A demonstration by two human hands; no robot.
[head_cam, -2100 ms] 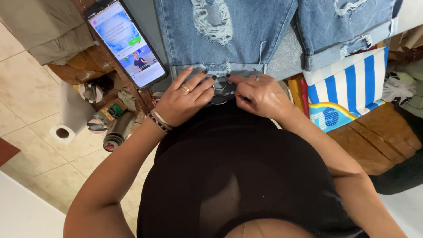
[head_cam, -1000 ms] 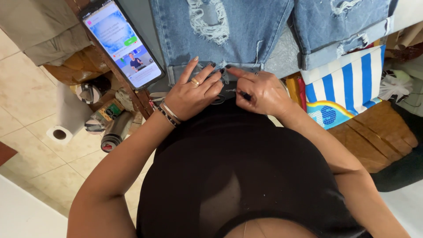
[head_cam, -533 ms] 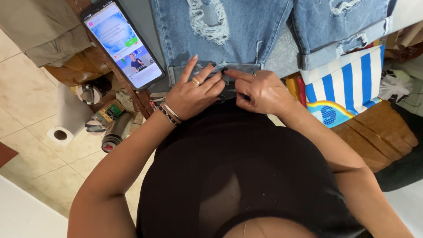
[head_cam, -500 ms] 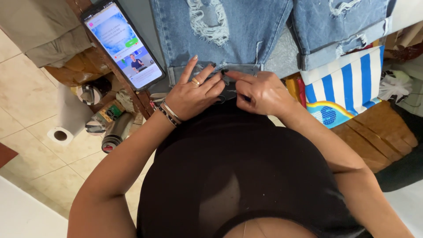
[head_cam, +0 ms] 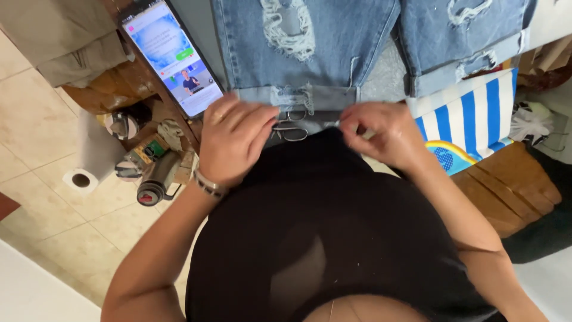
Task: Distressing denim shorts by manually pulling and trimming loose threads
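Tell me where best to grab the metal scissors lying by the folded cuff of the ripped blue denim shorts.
Take the metal scissors by their two finger loops, coming from the person's side. The loops lie exposed and flat beside the left hand; the blades cannot be seen, probably hidden under the folded denim cuff.

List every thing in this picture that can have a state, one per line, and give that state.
Phone: screen lit, lying face up.
Denim shorts: spread flat, ripped, hem cuffed.
Scissors: lying on the hem, blades hidden.
Paper roll: partly unrolled.
Left hand: pressed flat on the hem.
Right hand: fingers pinched at the hem.
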